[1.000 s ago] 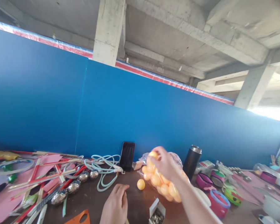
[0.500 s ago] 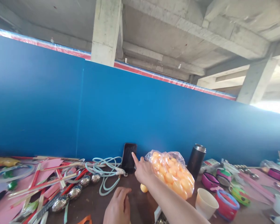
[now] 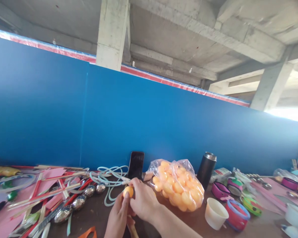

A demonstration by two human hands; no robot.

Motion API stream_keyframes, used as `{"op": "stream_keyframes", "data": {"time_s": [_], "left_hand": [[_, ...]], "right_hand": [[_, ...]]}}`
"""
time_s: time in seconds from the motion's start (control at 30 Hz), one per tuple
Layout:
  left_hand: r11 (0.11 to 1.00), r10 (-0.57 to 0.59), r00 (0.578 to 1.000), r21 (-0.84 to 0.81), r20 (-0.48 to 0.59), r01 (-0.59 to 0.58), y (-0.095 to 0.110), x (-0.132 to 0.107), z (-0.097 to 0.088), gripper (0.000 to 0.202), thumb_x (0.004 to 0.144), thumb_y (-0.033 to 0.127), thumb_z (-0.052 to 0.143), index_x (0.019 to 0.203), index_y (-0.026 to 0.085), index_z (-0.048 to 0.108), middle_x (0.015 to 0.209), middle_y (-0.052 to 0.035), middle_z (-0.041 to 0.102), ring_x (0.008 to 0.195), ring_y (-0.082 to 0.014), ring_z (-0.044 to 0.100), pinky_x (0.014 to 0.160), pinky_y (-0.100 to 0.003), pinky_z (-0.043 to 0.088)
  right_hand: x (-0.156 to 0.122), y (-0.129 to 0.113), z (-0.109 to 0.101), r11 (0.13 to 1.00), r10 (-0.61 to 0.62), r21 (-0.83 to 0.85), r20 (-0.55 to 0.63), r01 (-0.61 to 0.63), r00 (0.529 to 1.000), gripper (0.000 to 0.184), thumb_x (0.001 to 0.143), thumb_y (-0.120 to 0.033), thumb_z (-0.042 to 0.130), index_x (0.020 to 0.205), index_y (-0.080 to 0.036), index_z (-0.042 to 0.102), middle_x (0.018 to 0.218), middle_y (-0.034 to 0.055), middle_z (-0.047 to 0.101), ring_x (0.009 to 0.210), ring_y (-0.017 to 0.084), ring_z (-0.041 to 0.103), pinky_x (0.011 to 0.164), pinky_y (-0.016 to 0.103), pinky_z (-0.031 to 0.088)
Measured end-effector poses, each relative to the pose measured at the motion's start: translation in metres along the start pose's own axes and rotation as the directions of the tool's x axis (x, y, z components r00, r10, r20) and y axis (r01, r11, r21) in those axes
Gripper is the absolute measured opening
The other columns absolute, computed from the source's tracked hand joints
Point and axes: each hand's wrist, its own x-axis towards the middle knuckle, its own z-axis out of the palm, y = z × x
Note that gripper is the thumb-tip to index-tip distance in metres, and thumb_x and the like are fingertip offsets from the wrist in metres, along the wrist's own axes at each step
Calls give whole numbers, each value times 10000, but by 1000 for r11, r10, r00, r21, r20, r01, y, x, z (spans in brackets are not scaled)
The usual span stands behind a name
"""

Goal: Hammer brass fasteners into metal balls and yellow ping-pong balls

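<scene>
My right hand [image 3: 144, 201] pinches a small orange ball [image 3: 128, 191] low in the middle of the head view. My left hand [image 3: 118, 216] sits just below and left of it, fingers curled round a wooden stick [image 3: 133, 231] whose end shows at the bottom edge, and touching the ball. Right of my hands lies a clear plastic bag of orange balls [image 3: 178, 185] on the brown table [image 3: 96, 215].
A black phone [image 3: 136, 164] leans on the blue wall beside a coiled pale green cord [image 3: 111, 180]. A black flask [image 3: 206, 166], a white cup [image 3: 215, 213] and coloured tape rolls [image 3: 237, 215] stand right. Silver balls [image 3: 78, 202], sticks and pink paper [image 3: 20, 195] clutter the left.
My right hand left the bag, swept down to the loose orange ball on the table and brought it to my left hand. The left hand rose slightly to meet it.
</scene>
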Motion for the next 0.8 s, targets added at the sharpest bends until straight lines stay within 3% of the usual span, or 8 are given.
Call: {"op": "stream_keyframes", "data": {"time_s": [0.13,0.2,0.27,0.37,0.43,0.5,0.63,0.8], "left_hand": [[997,5,997,-83,-78,-11,0,4,-5,517,684,600,535,942,156,591,565,2,567,526,-194,589,454,-297,473],[995,-22,990,-104,-136,8,0,5,-5,521,671,611,540,925,158,582,608,-7,582,542,-190,590,454,-297,473],[994,-55,982,-100,-182,38,1,5,-5,534,660,617,545,928,156,564,673,-22,606,560,-180,588,463,-297,479],[995,-79,971,-72,-226,64,4,4,-6,549,651,624,546,929,151,547,758,-49,633,569,-165,578,482,-297,482],[998,-62,968,-44,-245,53,6,3,-8,551,658,632,528,934,155,546,783,-53,641,562,-159,573,487,-295,476],[999,-42,966,-5,-256,42,8,2,-9,544,672,635,505,936,161,552,800,-52,645,564,-160,574,497,-296,470],[998,-34,955,44,-294,49,10,1,-13,538,692,631,478,929,155,564,802,-56,648,588,-177,589,532,-315,474],[995,-59,953,57,-296,79,10,3,-14,582,673,654,478,946,148,568,770,-55,650,598,-192,593,542,-326,471]], "right_hand": [[-5,-4,-6,994,-45,106,49,40,998,440,602,-320,642,1039,-344,606,1043,-47,651,847,187,639,714,261,465],[3,1,-7,991,3,132,24,-6,1000,494,612,-317,638,1103,-328,586,1051,-37,650,816,170,643,718,253,470],[17,8,-5,985,116,138,-52,-108,992,503,713,-300,538,1215,-279,505,1077,4,640,810,165,644,741,275,475],[44,15,3,945,318,142,-209,-293,925,548,826,-339,390,1324,-113,348,1210,147,553,994,221,592,846,350,446],[60,15,12,910,414,127,-285,-393,865,701,788,-426,461,1318,5,305,1244,246,496,1153,310,476,945,432,361],[71,8,21,882,466,104,-330,-459,821,851,720,-513,541,1302,61,304,1240,286,480,1199,374,406,990,490,279],[83,-8,37,834,529,66,-378,-548,760,965,660,-615,570,1323,24,283,1254,287,465,1172,412,406,984,562,215],[91,-11,51,787,586,66,-393,-614,709,971,628,-600,609,1325,-15,270,1228,288,485,1152,410,429,944,540,277]]}}
